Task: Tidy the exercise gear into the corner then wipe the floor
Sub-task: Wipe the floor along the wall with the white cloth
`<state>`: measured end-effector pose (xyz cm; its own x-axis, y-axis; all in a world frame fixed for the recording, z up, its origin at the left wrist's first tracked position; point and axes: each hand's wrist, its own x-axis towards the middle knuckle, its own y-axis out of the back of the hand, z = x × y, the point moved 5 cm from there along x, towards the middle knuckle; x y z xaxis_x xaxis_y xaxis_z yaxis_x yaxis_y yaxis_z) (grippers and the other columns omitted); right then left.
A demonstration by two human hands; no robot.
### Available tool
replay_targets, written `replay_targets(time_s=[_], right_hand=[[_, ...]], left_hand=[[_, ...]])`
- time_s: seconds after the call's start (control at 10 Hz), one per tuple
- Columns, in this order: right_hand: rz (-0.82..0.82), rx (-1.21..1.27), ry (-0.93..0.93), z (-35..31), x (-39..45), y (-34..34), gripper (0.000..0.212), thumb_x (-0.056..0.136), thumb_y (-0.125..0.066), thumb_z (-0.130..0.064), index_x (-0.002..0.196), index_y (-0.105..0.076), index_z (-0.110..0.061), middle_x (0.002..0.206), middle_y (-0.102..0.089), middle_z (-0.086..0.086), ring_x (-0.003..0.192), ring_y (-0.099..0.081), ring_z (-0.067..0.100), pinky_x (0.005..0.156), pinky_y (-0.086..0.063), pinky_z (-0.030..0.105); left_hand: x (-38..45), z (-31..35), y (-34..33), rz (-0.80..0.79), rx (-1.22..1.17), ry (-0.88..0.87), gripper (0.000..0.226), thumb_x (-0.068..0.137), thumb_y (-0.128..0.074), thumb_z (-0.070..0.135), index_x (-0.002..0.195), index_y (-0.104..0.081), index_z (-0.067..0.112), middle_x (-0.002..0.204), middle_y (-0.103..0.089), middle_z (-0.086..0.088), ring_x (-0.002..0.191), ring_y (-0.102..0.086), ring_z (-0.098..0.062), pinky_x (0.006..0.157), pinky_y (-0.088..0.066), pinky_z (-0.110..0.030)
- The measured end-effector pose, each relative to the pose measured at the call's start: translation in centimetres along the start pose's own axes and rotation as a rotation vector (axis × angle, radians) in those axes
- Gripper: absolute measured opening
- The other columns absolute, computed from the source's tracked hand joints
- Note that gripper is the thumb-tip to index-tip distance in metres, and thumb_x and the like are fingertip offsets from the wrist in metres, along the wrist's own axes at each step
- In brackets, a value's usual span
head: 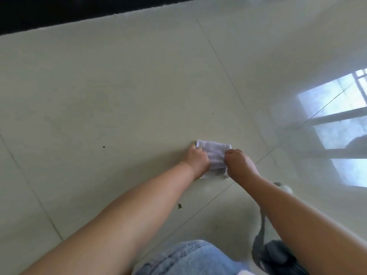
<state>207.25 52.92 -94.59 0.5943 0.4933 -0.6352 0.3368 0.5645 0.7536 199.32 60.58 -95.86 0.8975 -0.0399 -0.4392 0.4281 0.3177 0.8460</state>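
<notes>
A small white cloth [215,153] lies folded on the pale tiled floor [119,86], a little right of the middle of the view. My left hand [196,159] grips its left edge and my right hand [239,162] grips its right edge, both pressing it down on the tile. Part of the cloth is hidden under my hands. No exercise gear shows in this view.
Small dark specks of dirt lie on the tiles, one [103,146] to the left and one [180,206] near my left forearm. A black strip [59,12] runs along the far edge. A window reflection [337,124] glares at right. My jeans-clad knee [188,259] is below.
</notes>
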Motion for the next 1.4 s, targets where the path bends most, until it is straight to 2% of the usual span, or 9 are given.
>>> replay_targets(time_s=[0.1,0.3,0.4,0.7,0.9,1.1,1.2,1.3,1.4], right_hand=[[0.054,0.028,-0.013,0.0,2.2,0.3,0.033,0.084,-0.049,0.003,0.112,-0.064,-0.004,0.132,-0.053,0.005,0.12,-0.049,0.024,0.09,-0.045,0.026],[0.189,0.125,-0.034,2.8,10.4,3.4,0.046,0.084,-0.043,0.004,0.128,-0.053,-0.004,0.142,-0.046,0.003,0.116,-0.055,0.028,0.083,-0.043,0.025],[0.262,0.206,-0.019,2.8,15.4,7.5,0.046,0.087,-0.039,0.005,0.13,-0.049,-0.008,0.132,-0.054,0.01,0.104,-0.059,0.028,0.076,-0.043,0.029],[0.294,0.025,0.818,-10.2,20.1,13.8,0.047,0.093,-0.043,-0.01,0.139,-0.039,-0.01,0.156,-0.021,0.007,0.144,-0.02,0.024,0.117,-0.021,0.031],[0.412,0.011,1.136,-4.9,14.0,7.0,0.045,0.034,-0.09,-0.004,0.076,-0.075,-0.002,0.091,-0.075,0.017,0.078,-0.073,0.033,0.052,-0.06,0.036],[0.402,0.022,0.877,4.5,15.7,6.3,0.053,0.031,-0.09,0.006,0.081,-0.075,0.003,0.093,-0.074,0.019,0.078,-0.073,0.033,0.054,-0.058,0.037],[0.486,0.028,0.701,6.7,18.6,9.1,0.045,0.075,-0.064,0.013,0.119,-0.061,0.004,0.132,-0.055,0.02,0.124,-0.053,0.033,0.102,-0.044,0.037],[0.546,-0.03,0.684,4.9,22.6,13.4,0.043,0.093,-0.04,0.003,0.135,-0.047,-0.004,0.149,-0.036,0.01,0.142,-0.028,0.025,0.117,-0.018,0.032],[0.482,0.173,0.698,-0.4,24.2,15.8,0.024,0.091,-0.044,-0.006,0.103,-0.065,-0.01,0.108,-0.053,-0.001,0.112,-0.054,0.021,0.097,-0.042,0.021]], left_hand=[[1.4,-2.2,-0.8,0.028,0.007,0.019,0.037,0.099,-0.033,0.008,0.133,-0.044,-0.001,0.142,-0.042,-0.018,0.133,-0.035,-0.028,0.103,-0.026,-0.029],[7.3,-5.2,3.3,0.045,0.221,0.12,0.048,0.102,-0.03,0.017,0.148,-0.024,0.004,0.157,-0.017,-0.014,0.146,-0.015,-0.027,0.12,-0.009,-0.037],[10.6,-8.0,6.6,0.032,0.178,0.249,0.047,0.1,-0.036,0.019,0.145,-0.033,0.008,0.156,-0.023,-0.011,0.145,-0.021,-0.025,0.12,-0.011,-0.036],[4.2,-18.4,7.4,0.122,-0.046,0.825,0.042,0.099,-0.03,0.023,0.115,-0.064,0.003,0.12,-0.064,-0.016,0.111,-0.062,-0.034,0.087,-0.05,-0.039],[2.5,-10.8,2.7,0.231,0.071,0.612,0.042,0.072,-0.037,0.02,0.056,-0.073,0.003,0.067,-0.073,-0.013,0.059,-0.072,-0.025,0.053,-0.056,-0.026],[10.1,-4.4,2.9,0.268,0.066,0.42,0.051,0.064,-0.033,0.018,0.077,-0.079,-0.001,0.084,-0.077,-0.013,0.079,-0.075,-0.027,0.07,-0.06,-0.031],[14.4,-5.2,6.8,0.435,0.129,0.487,0.05,0.079,-0.033,0.015,0.108,-0.07,-0.005,0.12,-0.067,-0.018,0.115,-0.063,-0.026,0.098,-0.048,-0.029],[17.2,-10.0,9.2,0.165,0.048,0.609,0.047,0.099,-0.032,0.015,0.142,-0.036,-0.003,0.154,-0.027,-0.018,0.144,-0.023,-0.029,0.117,-0.017,-0.034],[14.4,-13.9,11.0,0.198,0.044,0.719,0.041,0.096,-0.038,0.013,0.133,-0.048,-0.001,0.141,-0.045,-0.016,0.133,-0.04,-0.031,0.107,-0.032,-0.036]])
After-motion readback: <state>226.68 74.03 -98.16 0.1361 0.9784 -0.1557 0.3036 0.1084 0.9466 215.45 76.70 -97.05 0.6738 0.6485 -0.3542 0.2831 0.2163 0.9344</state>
